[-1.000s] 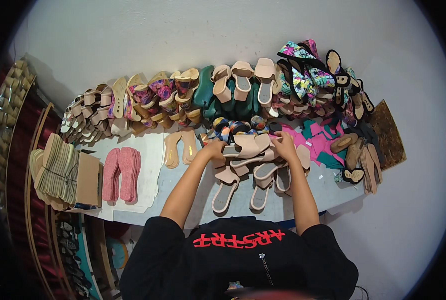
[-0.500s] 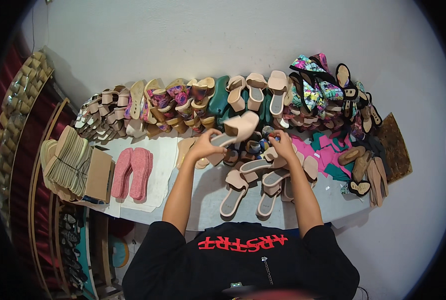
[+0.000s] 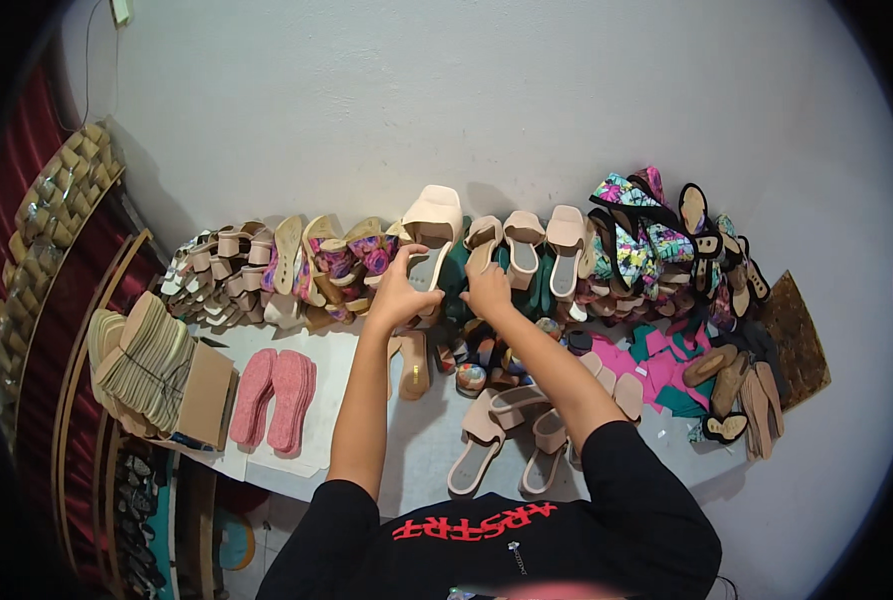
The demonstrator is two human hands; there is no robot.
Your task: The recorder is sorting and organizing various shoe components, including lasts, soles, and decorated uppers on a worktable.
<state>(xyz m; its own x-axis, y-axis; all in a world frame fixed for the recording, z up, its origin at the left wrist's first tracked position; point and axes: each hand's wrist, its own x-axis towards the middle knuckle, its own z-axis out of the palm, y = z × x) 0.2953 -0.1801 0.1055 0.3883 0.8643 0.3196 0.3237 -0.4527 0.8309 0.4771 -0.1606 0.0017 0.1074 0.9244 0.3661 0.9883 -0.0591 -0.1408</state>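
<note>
While the left hand is closed round the side of a beige sandal, with thumb and fingers set apart across it, the right hand is placed at the lower end of a second sandal, its fingers curled; whether that one is gripped or merely touched cannot be told. The beige sandal is held toe upward, near the wall, at the left of the second sandal. To the right, two more of the kind are ranged, a third sandal and a fourth sandal, with green shoes partly seen behind. Patterned wedges are heaped farther right. On the table, pink insoles are stacked at left, beside a box; pink and green scraps are strewn at right. Nearer the body, other beige sandals are grouped.
</note>
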